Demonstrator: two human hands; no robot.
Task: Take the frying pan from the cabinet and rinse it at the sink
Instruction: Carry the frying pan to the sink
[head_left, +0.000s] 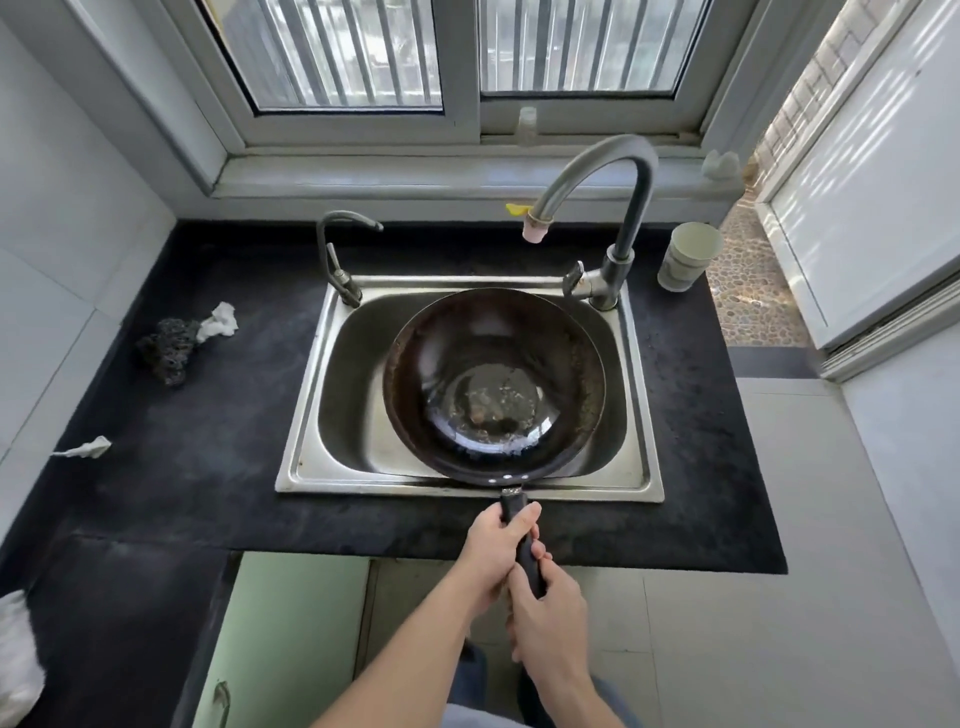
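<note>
The dark round frying pan (493, 384) sits in the steel sink (311, 415), with a little water and residue pooled at its bottom. Its black handle (524, 545) sticks out over the sink's front rim toward me. My left hand (493, 551) grips the handle near the pan. Just behind it, my right hand (545, 618) grips the handle's end. The tall curved faucet (602, 176) rises at the sink's back right, its spout tip (535, 231) above the pan's far rim. No water stream is visible.
A small second tap (337, 260) stands at the sink's back left. A pale cup (688, 257) sits on the black counter at right. A dark scrubber (169, 348) and crumpled paper (218, 322) lie at left. The green cabinet door (280, 639) is below.
</note>
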